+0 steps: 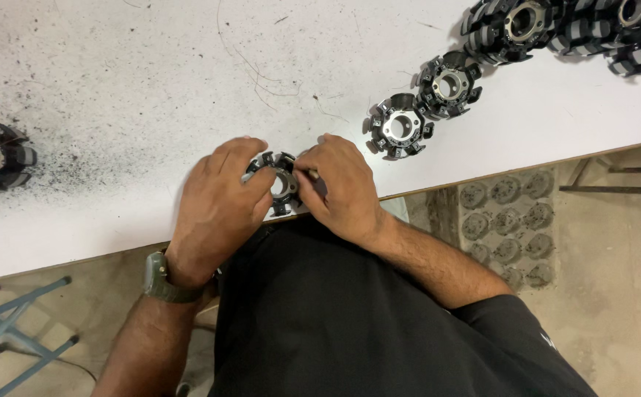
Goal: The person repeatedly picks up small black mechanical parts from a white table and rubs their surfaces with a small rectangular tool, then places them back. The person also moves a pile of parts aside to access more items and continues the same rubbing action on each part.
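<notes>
From the head view, the left hand (pixel 221 195) and right hand (pixel 342 184) both gripped a black toothed ring part (pixel 282 184) at the white tabletop's (pixel 114 95) near edge. So close to that edge, a slipped grip could probably drop it.

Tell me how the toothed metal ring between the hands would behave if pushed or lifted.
The ring looks like rigid metal with a steel hub, so probably stiff and heavy for its size. It lies flat on the white table, so likely to slide, not roll. Its teeth should give the left hand and right hand good grip.
</notes>
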{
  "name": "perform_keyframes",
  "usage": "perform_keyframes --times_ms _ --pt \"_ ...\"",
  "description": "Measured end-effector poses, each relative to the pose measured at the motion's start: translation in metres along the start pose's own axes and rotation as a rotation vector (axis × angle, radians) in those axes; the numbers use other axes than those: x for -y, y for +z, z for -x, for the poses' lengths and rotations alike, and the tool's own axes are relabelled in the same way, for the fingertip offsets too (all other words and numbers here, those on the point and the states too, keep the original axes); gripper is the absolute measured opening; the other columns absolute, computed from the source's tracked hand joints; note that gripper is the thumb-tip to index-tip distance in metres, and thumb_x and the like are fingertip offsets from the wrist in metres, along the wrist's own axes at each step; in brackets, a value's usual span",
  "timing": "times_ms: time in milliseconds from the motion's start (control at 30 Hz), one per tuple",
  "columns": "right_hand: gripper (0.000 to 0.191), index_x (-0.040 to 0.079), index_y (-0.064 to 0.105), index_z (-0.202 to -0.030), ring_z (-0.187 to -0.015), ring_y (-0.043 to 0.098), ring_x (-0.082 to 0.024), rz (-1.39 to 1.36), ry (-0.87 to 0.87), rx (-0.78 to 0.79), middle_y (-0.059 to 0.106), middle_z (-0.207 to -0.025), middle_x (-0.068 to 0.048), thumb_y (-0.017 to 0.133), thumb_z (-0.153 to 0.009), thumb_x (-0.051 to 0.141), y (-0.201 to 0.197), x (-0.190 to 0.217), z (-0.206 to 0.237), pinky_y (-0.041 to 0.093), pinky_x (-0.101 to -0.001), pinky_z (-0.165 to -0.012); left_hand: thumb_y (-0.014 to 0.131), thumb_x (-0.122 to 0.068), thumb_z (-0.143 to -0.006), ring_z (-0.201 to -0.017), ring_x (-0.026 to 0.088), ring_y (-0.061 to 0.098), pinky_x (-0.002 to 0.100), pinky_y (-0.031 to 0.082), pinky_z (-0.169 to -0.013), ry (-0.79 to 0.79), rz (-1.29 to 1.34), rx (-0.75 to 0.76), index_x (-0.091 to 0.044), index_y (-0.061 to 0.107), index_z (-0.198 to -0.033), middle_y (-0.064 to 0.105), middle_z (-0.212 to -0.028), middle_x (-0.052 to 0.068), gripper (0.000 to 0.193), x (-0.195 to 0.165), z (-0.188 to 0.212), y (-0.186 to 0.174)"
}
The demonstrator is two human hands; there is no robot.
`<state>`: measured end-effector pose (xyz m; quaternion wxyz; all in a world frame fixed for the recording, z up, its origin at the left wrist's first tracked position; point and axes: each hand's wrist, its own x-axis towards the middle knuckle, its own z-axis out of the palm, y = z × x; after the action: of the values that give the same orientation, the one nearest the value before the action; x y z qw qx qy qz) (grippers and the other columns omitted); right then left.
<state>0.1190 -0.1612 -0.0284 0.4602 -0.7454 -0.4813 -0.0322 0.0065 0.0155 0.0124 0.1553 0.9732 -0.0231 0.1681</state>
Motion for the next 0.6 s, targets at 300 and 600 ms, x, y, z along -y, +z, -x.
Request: perform_keyframes --times_ms 300,600 --pt "0.025 0.008 0.063 -0.107 -0.110 0.066 -0.027 -0.022 -0.103 0.017 0.066 -0.101 -0.008 0.077 -0.088 0.001 -0.002 -0.002 0.009 0.043 -0.0561 -0.116 0.071 -0.007 -0.094 -0.098 0.029 0.073 0.037 0.061 -0.079 -0.229 0.216 -0.062 -0.003 0.071 -0.107 0.072 -0.120 0.010 0.013 -0.005 0.005 0.015" --pt "0.028 0.007 0.064 -0.108 -0.113 0.064 -0.026 0.014 -0.114 0.048 0.066 -0.100 -0.007 0.080 -0.086 0.001 0.003 -0.006 0.011 0.043 -0.0551 -0.117 0.071 -0.004 -0.092 -0.097 0.028 0.073 0.037 0.060 -0.078 -0.218 0.208 -0.081 -0.001 0.069 -0.105 0.070 -0.120 0.012 0.013 -0.008 0.012 0.023"
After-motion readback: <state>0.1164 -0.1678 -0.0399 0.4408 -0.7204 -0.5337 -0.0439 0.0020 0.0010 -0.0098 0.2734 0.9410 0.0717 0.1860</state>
